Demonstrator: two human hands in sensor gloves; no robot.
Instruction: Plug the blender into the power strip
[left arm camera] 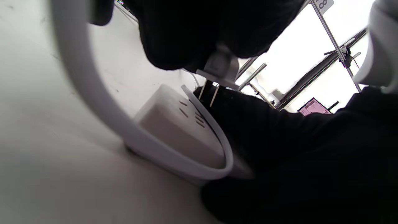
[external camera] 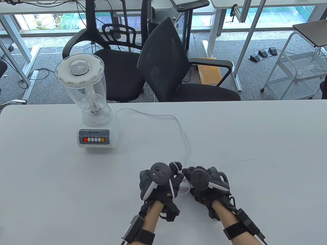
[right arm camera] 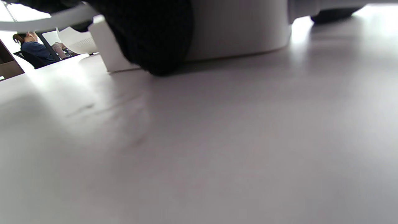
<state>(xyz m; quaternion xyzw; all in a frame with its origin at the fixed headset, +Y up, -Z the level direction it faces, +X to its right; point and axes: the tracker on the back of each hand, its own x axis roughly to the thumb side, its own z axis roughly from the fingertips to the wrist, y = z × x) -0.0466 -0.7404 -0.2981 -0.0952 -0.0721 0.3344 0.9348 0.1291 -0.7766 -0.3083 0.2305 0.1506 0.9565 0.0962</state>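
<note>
A white blender (external camera: 89, 107) with a clear jar stands on the table at the left. Its white cord (external camera: 182, 132) runs to my hands at the front centre. My left hand (external camera: 163, 182) grips the white plug (left arm camera: 219, 67); its two prongs hang just above the slots of the white power strip (left arm camera: 174, 124), not inserted. My right hand (external camera: 204, 182) rests on the power strip (external camera: 184, 186), which shows only as a small white patch between the hands. In the right wrist view a gloved finger (right arm camera: 155, 40) presses against the strip's side (right arm camera: 239, 28).
The white table (external camera: 255, 153) stretches wide to the right and left of my hands. Two black office chairs (external camera: 166, 63) stand beyond the far edge. A white cable (left arm camera: 93, 93) loops around the strip.
</note>
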